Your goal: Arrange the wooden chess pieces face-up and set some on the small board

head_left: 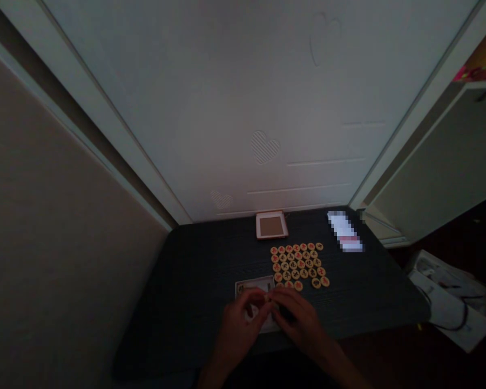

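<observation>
Two hands: left hand (245,316) and right hand (297,316) meet over a pale shallow rectangular box (254,287) at the near edge of the dark table (194,281).
Grip: fingers curled on the box; what they pinch, I cannot tell.
Pieces: round tan wooden discs (299,266) in rows, just beyond the box.
Lid: square pale tray (271,225) by the wall.

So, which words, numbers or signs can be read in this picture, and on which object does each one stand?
No text can be quoted here.
Round game pieces: red and dark characters, too small to read.
Card under the hands: print too dim to read.
Blurred packet: pixelated, unreadable.
Square box lid: no writing visible.
</observation>
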Available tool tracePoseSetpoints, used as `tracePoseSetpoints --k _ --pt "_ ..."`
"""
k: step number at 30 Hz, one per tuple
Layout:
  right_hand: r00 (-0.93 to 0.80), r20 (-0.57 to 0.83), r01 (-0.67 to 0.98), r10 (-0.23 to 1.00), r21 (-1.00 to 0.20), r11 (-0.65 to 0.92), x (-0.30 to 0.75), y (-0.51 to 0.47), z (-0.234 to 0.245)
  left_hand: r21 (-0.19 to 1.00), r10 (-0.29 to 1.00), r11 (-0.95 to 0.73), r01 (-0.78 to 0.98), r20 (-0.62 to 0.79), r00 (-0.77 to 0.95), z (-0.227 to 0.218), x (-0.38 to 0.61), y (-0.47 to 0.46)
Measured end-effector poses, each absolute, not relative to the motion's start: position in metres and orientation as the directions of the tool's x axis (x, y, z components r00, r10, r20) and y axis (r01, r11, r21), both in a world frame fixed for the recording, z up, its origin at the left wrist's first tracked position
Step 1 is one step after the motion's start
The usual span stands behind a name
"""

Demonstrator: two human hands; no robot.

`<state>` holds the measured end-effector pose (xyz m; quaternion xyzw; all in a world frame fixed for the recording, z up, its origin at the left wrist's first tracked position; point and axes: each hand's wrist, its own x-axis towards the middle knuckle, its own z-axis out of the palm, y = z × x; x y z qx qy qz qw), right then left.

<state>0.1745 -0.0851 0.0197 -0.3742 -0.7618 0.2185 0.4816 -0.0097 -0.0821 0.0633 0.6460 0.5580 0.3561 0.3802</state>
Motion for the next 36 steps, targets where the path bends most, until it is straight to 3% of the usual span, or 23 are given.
tracePoseSetpoints --k 13,29,36 --pt "-0.194 0.457 0.334 0.868 -0.801 0.496 0.177 -0.082 0.0 0.953 0.988 -0.012 0.302 -0.034 0.148 0.051 -0.001 -0.08" --pt "-0.151 0.323 0.187 0.934 -0.919 0.348 0.182 -0.078 0.008 0.952 0.982 -0.027 0.306 -0.032 0.188 0.051 -0.001 -0.077" --pt "-0.158 0.287 0.197 0.945 -0.928 0.315 0.183 -0.077 0.009 0.942 0.983 -0.048 0.333 -0.014 0.182 0.054 0.001 -0.078"
